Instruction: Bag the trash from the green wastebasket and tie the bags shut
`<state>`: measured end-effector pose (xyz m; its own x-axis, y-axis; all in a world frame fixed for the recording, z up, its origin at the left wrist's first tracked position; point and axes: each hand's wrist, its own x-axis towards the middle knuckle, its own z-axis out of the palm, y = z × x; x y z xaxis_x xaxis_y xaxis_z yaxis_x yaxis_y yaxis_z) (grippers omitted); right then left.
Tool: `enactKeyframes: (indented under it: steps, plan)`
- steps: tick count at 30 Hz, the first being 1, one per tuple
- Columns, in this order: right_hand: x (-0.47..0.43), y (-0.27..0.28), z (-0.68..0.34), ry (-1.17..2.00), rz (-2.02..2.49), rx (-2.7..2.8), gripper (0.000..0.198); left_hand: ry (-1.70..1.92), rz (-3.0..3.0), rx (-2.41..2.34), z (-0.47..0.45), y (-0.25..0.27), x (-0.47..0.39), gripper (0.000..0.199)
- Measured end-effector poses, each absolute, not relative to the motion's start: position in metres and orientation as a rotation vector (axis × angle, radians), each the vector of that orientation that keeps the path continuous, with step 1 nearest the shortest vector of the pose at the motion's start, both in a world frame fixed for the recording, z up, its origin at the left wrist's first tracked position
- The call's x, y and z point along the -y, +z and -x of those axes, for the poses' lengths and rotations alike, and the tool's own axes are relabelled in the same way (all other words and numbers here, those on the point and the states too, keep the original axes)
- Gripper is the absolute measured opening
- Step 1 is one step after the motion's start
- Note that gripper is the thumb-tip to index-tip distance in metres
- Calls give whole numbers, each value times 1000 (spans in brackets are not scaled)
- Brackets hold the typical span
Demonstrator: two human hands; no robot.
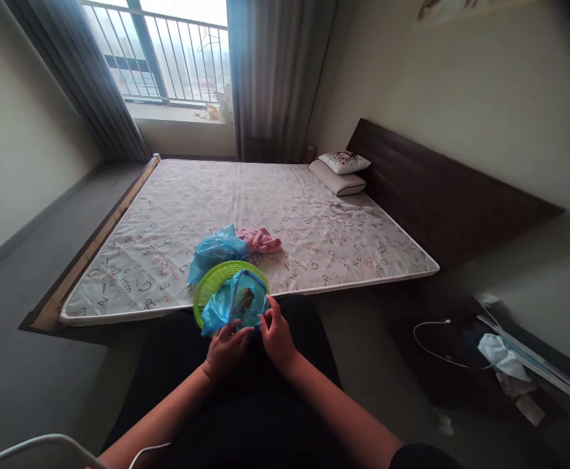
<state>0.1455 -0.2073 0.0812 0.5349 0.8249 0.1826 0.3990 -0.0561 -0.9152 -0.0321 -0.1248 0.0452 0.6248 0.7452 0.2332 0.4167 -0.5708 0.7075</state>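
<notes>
A translucent blue bag [253,309] with a darker blue edge is held in front of me, and something brown shows through it. My left hand [227,348] pinches its lower left edge with closed fingers. On the right side, the thumb and fingers of my right hand [277,333] are closed on the same edge. Just behind the bag is a round green plastic basket [201,293], tilted toward me, with crumpled blue plastic inside. Beyond the basket, another blue plastic bag [219,249] lies on the mattress against a pink cloth [261,240].
A bare mattress [236,195] with printed letters fills the middle, on a wooden bed frame [103,241]. Two pillows [341,172] lie by the dark headboard [441,176]. At lower right are a white cable [428,345] and crumpled white plastic [502,355].
</notes>
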Motion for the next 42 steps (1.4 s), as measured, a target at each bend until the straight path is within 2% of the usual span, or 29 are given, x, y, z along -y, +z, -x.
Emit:
enactKeyframes:
  steps: [5, 9, 15, 17, 19, 21, 22, 23, 26, 27, 31, 36, 40, 42]
  plan:
    - [200, 104, -132, 631, 1513, 1176, 54, 782, -2058, -824, 27, 53, 130, 28]
    - [201, 102, -130, 757, 1455, 1249, 45, 821, -1936, -863, 22, 54, 124, 21]
    - [208, 85, -135, 667, 1545, 1296, 32, 857, -1774, -778, 18, 58, 122, 23]
    - [209, 81, -138, 555, 1559, 1340, 37, 867, -1724, -769, 18, 62, 122, 22]
    - [207, 76, -143, 460, 1556, 1407, 51, 850, -1692, -771, 20, 68, 121, 22]
    - [204, 72, -148, 457, 1545, 1489, 66, 814, -1679, -766, 24, 79, 120, 21]
    - [203, 69, -150, 480, 1549, 1537, 68, 795, -1677, -760, 27, 86, 118, 22]
    - [201, 65, -152, 503, 1563, 1587, 63, 778, -1676, -753, 31, 94, 116, 23]
    - [196, 53, -154, 521, 1653, 1715, 19, 744, -1639, -766, 44, 123, 107, 29]
    - [193, 49, -154, 513, 1681, 1727, 10, 740, -1600, -787, 49, 133, 102, 31]
    - [184, 38, -160, 478, 1713, 1545, 22, 816, -1421, -899, 67, 171, 80, 39]
    - [184, 39, -171, 414, 1539, 1365, 66, 883, -1405, -890, 77, 208, 55, 47]
    - [181, 46, -163, 187, 1309, 1432, 92, 842, -1369, -802, 74, 235, 51, 50]
    - [171, 52, -148, 159, 1331, 1530, 107, 790, -1371, -757, 70, 247, 54, 49]
